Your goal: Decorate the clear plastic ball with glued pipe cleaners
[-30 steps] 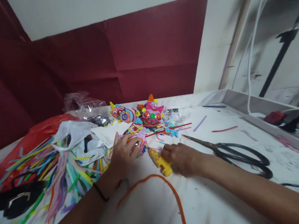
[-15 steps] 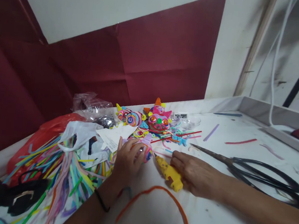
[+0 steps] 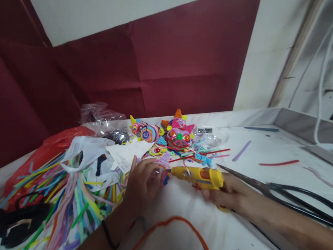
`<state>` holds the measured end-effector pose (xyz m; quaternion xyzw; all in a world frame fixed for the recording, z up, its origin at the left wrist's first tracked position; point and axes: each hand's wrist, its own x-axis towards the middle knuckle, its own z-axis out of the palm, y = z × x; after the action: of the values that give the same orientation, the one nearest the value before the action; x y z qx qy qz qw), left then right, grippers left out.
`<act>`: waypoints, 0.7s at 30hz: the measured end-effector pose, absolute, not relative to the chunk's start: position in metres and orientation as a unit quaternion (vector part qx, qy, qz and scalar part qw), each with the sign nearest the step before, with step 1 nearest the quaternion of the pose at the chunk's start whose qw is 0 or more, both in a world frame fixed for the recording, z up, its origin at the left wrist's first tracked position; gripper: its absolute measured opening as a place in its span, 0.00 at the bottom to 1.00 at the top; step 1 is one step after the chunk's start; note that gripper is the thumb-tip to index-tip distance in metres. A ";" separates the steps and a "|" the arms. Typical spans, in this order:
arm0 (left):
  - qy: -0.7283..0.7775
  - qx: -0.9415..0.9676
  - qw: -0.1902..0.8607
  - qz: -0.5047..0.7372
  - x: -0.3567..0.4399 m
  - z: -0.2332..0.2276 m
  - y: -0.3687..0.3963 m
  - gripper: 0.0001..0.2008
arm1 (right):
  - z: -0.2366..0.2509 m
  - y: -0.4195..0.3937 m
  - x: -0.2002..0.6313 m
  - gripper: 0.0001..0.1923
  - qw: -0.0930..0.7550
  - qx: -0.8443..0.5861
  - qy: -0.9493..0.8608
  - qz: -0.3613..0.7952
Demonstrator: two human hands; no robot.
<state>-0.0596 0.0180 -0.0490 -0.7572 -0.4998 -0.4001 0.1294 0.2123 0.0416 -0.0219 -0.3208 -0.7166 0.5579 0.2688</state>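
Note:
My left hand [image 3: 142, 183] is closed round a small colourful pipe-cleaner figure [image 3: 166, 177], partly hidden behind my fingers. A purple ear-like piece [image 3: 165, 159] sticks up from it. In my right hand [image 3: 221, 194] is a yellow glue gun [image 3: 199, 176], held by its handle. The nozzle points left and is at the figure, though I cannot tell whether it touches. An orange pipe cleaner [image 3: 172, 219] curves across the table below my hands. Large black-handled scissors [image 3: 262, 184] lie behind my right forearm.
Finished-looking pipe-cleaner animal heads [image 3: 179, 137] stand at the back. Left are bundled pipe cleaners [image 3: 73, 206], a red plastic bag [image 3: 48, 147] and a white paper piece [image 3: 127, 152]. Loose strips, such as a red one [image 3: 279, 163], lie right. A black cord [image 3: 278, 243] runs near my forearm.
My right hand has gripped the glue gun and turned it level, its nozzle now against or near the figure. The left hand stays on the figure. The view has shifted slightly.

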 end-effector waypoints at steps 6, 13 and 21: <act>-0.476 -0.767 0.157 -0.401 -0.061 -0.051 0.020 0.07 | -0.026 0.049 0.205 0.20 0.273 -0.314 -0.700 0.580; -0.481 -0.759 0.164 -0.407 -0.061 -0.052 0.020 0.07 | -0.022 0.051 0.196 0.22 0.263 -0.333 -0.682 0.596; -0.481 -0.762 0.166 -0.401 -0.061 -0.052 0.018 0.08 | -0.028 0.057 0.194 0.21 0.267 -0.324 -0.689 0.590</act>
<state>-0.0615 0.0184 -0.0519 -0.7619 -0.4805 -0.4013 0.1659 0.1939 0.0565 -0.0284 -0.3245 -0.6889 0.5905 0.2675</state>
